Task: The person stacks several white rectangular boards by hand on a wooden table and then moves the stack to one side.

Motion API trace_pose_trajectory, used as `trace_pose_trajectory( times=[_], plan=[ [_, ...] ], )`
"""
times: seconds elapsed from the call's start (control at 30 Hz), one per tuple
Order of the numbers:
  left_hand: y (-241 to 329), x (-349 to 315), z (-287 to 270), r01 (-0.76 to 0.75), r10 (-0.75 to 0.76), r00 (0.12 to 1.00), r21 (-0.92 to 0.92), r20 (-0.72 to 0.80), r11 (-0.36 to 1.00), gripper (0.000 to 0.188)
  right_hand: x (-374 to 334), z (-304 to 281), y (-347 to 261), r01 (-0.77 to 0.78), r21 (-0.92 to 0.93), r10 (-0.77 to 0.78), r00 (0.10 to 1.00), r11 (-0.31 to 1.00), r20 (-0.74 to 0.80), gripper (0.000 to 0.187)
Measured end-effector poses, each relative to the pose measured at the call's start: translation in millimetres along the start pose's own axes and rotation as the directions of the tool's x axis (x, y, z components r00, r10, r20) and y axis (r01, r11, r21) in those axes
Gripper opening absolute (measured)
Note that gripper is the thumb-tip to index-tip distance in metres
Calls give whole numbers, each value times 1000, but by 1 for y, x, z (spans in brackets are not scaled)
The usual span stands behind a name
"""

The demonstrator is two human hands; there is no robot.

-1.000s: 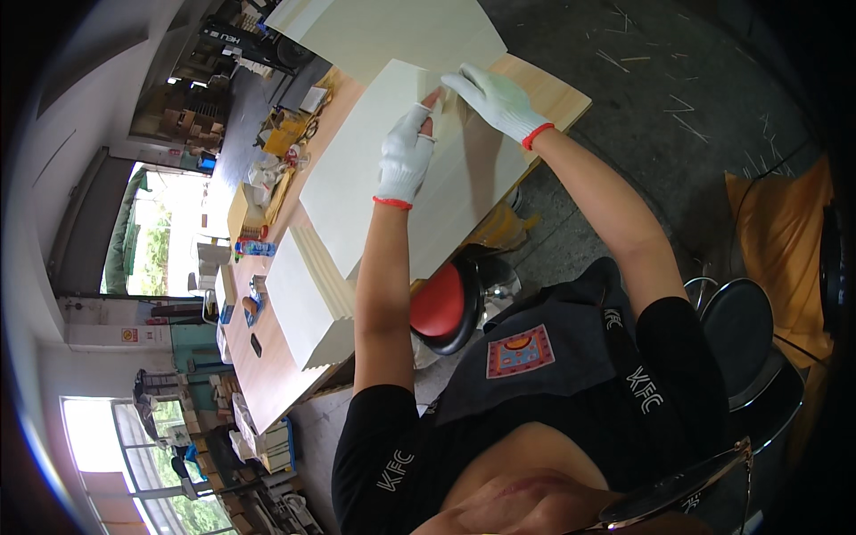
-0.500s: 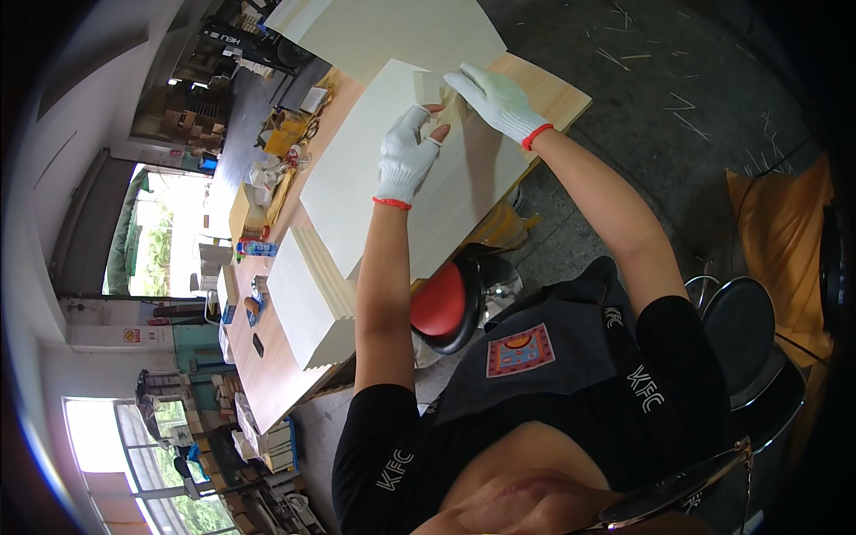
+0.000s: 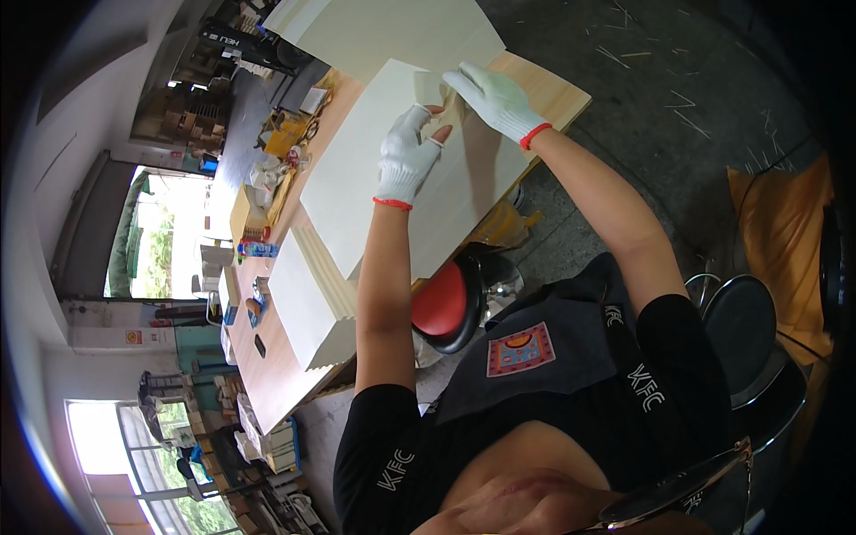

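Note:
Both my hands wear white knit gloves with red cuffs and reach over a large white board on the table. My left hand is at the near left of a small pale block, its bare thumb and index fingertip spread apart. I cannot tell whether those tips touch the block. My right hand lies along the block's right side with fingers stretched out. The block's lower side, between the hands, is partly hidden.
A stack of white boards stands at the near left, and another pale board lies beyond. Along the table's left side are a phone, a bottle and a yellow box. A red-seated stool stands by the near edge.
Hardly anything differs. My hands and the pale block keep their places; the view has shifted very slightly.

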State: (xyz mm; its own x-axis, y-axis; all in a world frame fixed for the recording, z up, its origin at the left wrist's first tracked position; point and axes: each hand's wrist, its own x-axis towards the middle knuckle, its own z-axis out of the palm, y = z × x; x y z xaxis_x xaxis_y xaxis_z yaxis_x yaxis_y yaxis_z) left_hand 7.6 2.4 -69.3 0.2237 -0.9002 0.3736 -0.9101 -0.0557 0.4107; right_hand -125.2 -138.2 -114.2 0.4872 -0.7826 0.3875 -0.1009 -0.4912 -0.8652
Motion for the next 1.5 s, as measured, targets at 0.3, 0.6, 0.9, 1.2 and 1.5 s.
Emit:
trace_pose_trajectory(
  times=[0.3, 0.6, 0.9, 1.2, 1.5],
  plan=[
    [-7, 1, 2, 95, -89, 995, -137, 48, 986, 30, 1, 1, 2, 0, 13, 0, 1000, 1000, -5, 54],
    [-7, 4, -1, -32, 33, 999, -50, 27, 998, 27, 0, -2, -2, 10, 14, -9, 1000, 1000, -11, 51],
    [0, 1, 0, 23, -22, 1000, -65, 16, 998, 27, 0, -1, 2, -6, 4, 6, 999, 1000, 31, 51],
    [-2, 4, -1, -63, 63, 998, -26, 8, 998, 24, 0, -3, -1, -28, -13, 28, 999, 1000, 47, 49],
    [0, 1, 1, 92, -88, 995, -108, 40, 990, 31, 0, -2, 0, -38, -24, 39, 998, 999, 52, 49]
  ],
)
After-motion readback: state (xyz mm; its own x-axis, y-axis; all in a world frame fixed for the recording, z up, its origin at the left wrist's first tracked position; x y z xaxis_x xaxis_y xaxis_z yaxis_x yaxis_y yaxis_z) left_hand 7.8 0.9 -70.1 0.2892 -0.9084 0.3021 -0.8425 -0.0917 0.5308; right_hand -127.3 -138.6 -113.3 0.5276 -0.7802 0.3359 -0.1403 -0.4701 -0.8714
